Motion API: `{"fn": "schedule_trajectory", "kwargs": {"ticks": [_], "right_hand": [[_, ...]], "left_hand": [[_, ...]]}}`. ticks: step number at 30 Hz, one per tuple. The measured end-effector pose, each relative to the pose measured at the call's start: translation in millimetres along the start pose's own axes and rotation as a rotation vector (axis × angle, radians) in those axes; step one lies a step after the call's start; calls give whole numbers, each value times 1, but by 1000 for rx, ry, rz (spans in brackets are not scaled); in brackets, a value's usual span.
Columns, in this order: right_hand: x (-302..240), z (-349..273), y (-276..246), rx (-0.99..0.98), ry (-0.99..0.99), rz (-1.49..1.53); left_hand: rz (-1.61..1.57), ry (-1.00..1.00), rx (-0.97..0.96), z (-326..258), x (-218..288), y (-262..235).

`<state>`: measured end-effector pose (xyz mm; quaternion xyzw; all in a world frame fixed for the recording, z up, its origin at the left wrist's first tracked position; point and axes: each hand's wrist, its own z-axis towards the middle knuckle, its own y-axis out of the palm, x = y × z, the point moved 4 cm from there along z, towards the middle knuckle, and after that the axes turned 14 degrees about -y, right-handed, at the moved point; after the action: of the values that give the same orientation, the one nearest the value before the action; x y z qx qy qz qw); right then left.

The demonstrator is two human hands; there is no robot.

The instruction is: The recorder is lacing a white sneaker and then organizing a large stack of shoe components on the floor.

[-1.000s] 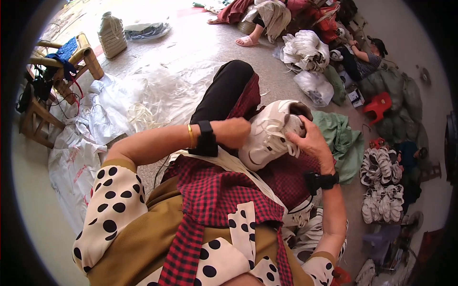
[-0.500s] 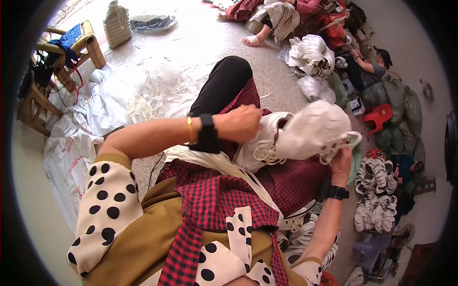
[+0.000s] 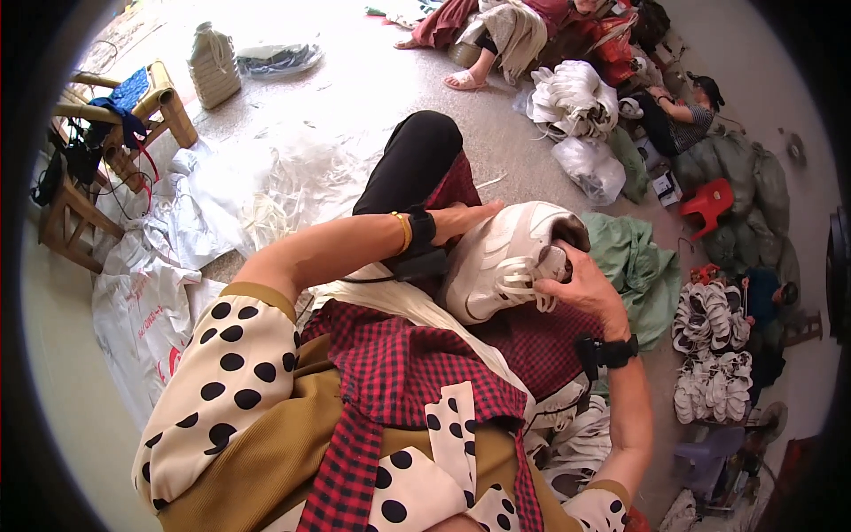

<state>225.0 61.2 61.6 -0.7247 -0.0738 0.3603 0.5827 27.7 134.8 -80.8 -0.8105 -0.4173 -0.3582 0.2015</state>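
Note:
A white lace-up sneaker (image 3: 501,244) rests over my lap, its toe toward the lower left and its dark-lined opening at the upper right. My right hand (image 3: 585,285) grips it by the tongue and collar, with the thumb beside the tied laces (image 3: 516,282). Against the sneaker's far left side lies my left hand (image 3: 463,220); its fingers are partly hidden behind the shoe. Below the left wrist, a bundle of long white laces (image 3: 390,301) lies across my red-and-black checked apron (image 3: 390,363).
More white shoes (image 3: 576,452) lie beside my lap on the right, near a green cloth sack (image 3: 629,266). White plastic sheeting (image 3: 151,301) spreads at left by a bamboo chair (image 3: 168,97). Shoe piles (image 3: 709,355), a red stool (image 3: 706,206) and other people sit farther right.
The sneaker that my right hand held raised and blurred is gone from there; one sneaker shows now, over my lap. My right hand has come left onto it, my left from a fist to its side.

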Motion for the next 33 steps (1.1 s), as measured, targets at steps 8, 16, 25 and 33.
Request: {"fn": "schedule_trajectory", "kwargs": {"ticks": [8, 16, 25, 33], "right_hand": [[21, -23, 15, -158, 186, 649], [31, -30, 30, 78, 57, 564], [96, -123, -17, 625, 193, 589], [161, -184, -1, 1119, 221, 968]], "left_hand": [[-164, 207, -322, 6, -9, 11], [-448, 157, -507, -36, 16, 32], [1181, 738, 926, -66, 39, -5], [1478, 544, 995, -68, 63, -56]]}}
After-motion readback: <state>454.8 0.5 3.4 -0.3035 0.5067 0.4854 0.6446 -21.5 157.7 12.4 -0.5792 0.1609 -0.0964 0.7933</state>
